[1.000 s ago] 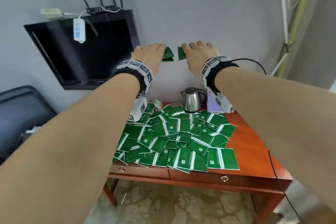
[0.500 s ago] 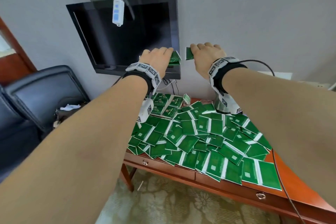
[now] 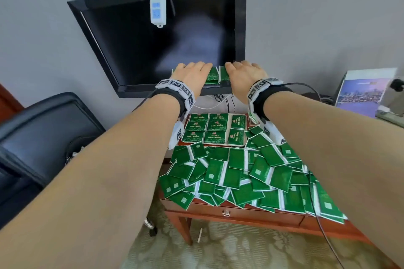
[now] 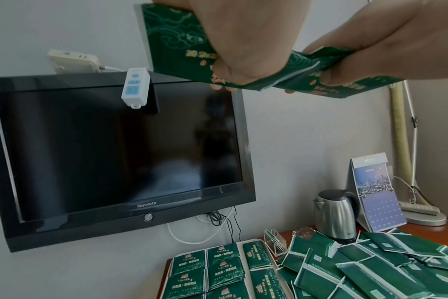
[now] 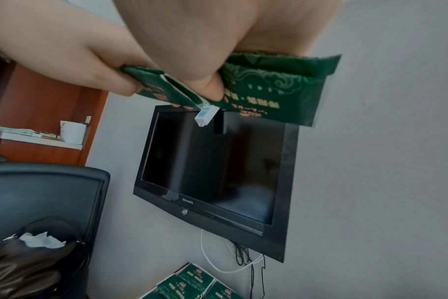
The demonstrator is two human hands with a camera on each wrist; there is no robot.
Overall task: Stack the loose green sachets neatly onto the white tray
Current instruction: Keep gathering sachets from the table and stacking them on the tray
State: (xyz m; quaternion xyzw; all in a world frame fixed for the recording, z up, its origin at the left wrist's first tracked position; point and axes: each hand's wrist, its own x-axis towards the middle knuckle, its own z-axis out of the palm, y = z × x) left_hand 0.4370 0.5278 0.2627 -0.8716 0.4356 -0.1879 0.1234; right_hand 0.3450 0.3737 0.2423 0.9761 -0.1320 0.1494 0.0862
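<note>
Both hands are raised well above the desk, in front of the TV. My left hand (image 3: pixel 196 72) pinches a few green sachets (image 3: pixel 211 76) between thumb and fingers. My right hand (image 3: pixel 240 72) pinches a few more (image 3: pixel 223 74), edge to edge with the left bunch. In the left wrist view the thumb presses on a patterned sachet (image 4: pixel 174 46). The right wrist view shows the right thumb on its sachet (image 5: pixel 276 91). Below, the white tray (image 3: pixel 245 131) holds neat rows of sachets. A big loose pile of green sachets (image 3: pixel 240 172) covers the desk in front of it.
A black wall TV (image 3: pixel 164 37) with a white power strip (image 3: pixel 157 6) hanging over it is behind the hands. A steel kettle (image 4: pixel 335 214), a desk calendar (image 4: pixel 374 194) and a clear holder (image 4: pixel 275 241) stand behind the pile. A dark armchair (image 3: pixel 43 137) is left of the wooden desk (image 3: pixel 240 216).
The two hands have drawn closer, so the two bunches of sachets now meet. The head view has swung, bringing the tray into sight under the wrists.
</note>
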